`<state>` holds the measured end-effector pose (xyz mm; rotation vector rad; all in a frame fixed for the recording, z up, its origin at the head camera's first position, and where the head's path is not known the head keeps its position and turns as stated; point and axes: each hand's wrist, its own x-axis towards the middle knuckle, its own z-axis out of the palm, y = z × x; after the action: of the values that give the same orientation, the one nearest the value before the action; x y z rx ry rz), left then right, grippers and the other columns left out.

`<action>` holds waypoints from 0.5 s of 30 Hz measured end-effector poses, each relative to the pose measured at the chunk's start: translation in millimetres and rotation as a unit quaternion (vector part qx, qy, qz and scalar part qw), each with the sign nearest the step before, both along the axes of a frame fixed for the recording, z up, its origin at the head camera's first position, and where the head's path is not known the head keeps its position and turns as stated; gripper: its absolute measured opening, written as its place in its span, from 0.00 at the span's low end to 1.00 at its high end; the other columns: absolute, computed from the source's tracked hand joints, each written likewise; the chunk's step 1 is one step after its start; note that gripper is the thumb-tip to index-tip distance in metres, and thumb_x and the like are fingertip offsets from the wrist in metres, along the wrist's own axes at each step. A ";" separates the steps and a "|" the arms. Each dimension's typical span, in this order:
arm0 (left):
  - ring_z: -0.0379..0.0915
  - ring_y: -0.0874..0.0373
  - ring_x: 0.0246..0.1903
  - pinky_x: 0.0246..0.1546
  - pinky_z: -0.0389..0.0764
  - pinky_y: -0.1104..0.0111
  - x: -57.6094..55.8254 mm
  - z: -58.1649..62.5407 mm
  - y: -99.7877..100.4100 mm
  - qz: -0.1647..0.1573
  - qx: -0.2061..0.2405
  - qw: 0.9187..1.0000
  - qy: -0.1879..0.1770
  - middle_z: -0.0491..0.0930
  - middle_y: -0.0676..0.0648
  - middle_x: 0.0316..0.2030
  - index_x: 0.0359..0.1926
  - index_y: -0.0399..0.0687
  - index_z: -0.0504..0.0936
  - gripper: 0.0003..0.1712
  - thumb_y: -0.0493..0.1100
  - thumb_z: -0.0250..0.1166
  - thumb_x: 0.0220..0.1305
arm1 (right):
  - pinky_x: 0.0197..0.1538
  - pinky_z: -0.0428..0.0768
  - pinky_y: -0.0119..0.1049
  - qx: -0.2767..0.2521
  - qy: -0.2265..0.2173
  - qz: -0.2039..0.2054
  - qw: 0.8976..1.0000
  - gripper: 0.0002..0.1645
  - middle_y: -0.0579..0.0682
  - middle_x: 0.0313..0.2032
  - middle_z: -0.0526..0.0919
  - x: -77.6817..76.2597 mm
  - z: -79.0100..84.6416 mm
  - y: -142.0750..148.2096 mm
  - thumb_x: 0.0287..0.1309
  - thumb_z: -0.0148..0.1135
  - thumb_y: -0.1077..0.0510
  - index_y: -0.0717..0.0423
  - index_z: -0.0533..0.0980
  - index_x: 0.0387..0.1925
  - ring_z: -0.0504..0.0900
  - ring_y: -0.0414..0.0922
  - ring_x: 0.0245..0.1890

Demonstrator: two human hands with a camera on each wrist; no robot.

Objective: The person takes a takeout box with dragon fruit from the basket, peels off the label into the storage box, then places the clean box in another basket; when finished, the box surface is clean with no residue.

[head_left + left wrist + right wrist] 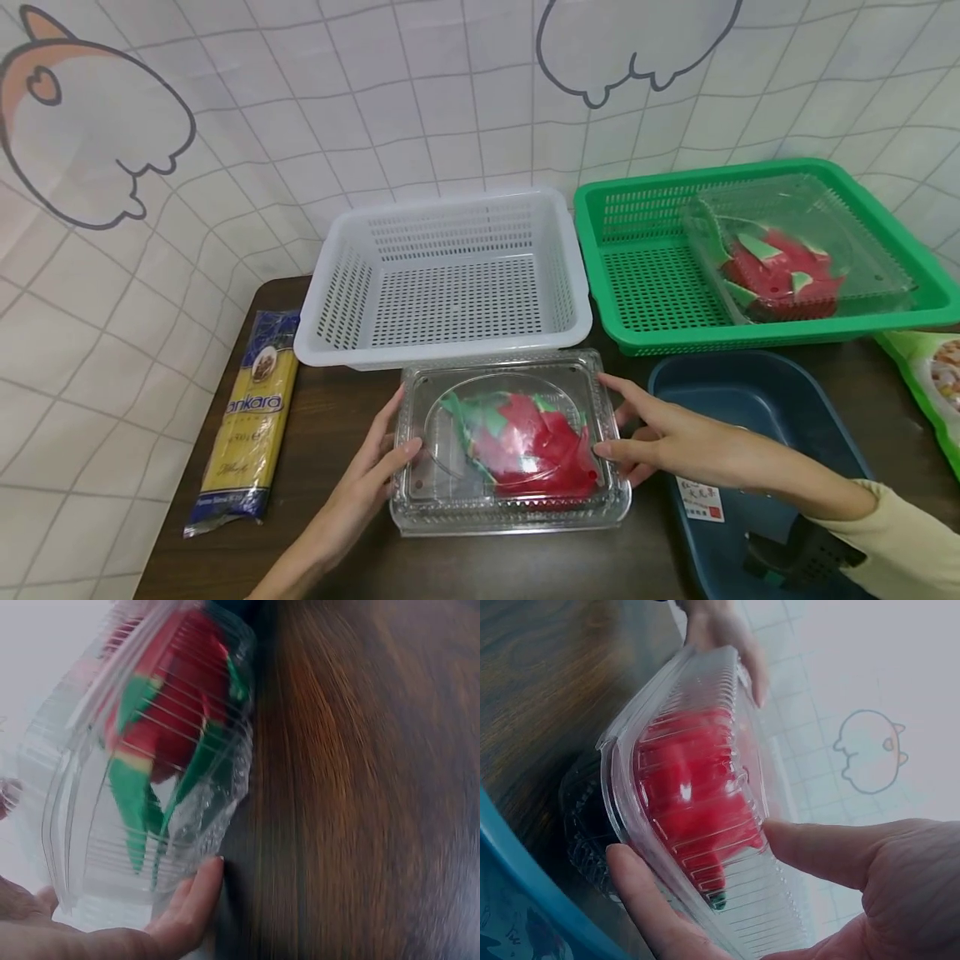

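Note:
A clear plastic clamshell box (438, 492) is gripped at its two sides by my left hand (371, 467) and my right hand (660, 433). Inside lies a red dragon fruit (536, 454) with green tips, seen through the closed lid. The left thumb lies over the lid's edge, and in the left wrist view the fingers (199, 896) reach the box's lower side. In the right wrist view the right thumb (810, 847) touches the box wall while other fingers support its lower rim. Whether the box touches the table cannot be told.
Behind the box stands a white basket (442, 358). To its right, a green basket (652, 292) carries another clear box (862, 233) with a dragon fruit. A blue tub (780, 392) with a white label sits at right. A yellow pasta packet (251, 417) lies left; a green bag (918, 358) lies far right.

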<state>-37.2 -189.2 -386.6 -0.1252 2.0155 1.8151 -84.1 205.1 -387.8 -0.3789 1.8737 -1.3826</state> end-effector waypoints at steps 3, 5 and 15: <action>0.70 0.42 0.62 0.60 0.77 0.47 1.5 -1.0 0.9 0.003 0.011 1.000 -0.002 0.65 0.32 0.64 0.84 0.73 0.44 0.43 0.53 0.56 0.78 | 0.48 0.88 0.44 0.009 -0.007 0.005 1.000 0.61 0.64 0.57 0.65 1.4 7.6 -3.4 0.74 0.63 0.47 0.58 0.30 0.82 0.88 0.52 0.43; 0.72 0.44 0.61 0.59 0.77 0.51 2.3 -1.6 2.8 0.004 0.022 1.000 0.007 0.66 0.32 0.64 0.84 0.71 0.44 0.43 0.51 0.56 0.78 | 0.48 0.88 0.44 0.009 -0.017 -0.009 1.000 0.62 0.64 0.57 0.65 5.5 15.4 -7.2 0.73 0.64 0.47 0.59 0.29 0.82 0.88 0.53 0.43; 0.74 0.41 0.62 0.54 0.81 0.57 6.3 -2.0 10.4 0.010 0.028 0.999 0.044 0.61 0.33 0.74 0.84 0.72 0.44 0.45 0.48 0.58 0.77 | 0.48 0.87 0.46 0.015 -0.019 -0.063 0.998 0.64 0.64 0.57 0.65 26.4 49.1 -23.3 0.70 0.68 0.53 0.62 0.31 0.82 0.88 0.52 0.40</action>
<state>-30.9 -178.8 -388.6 -0.0497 2.0273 1.9191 -57.7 181.8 -338.7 -0.2220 1.9131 -1.4320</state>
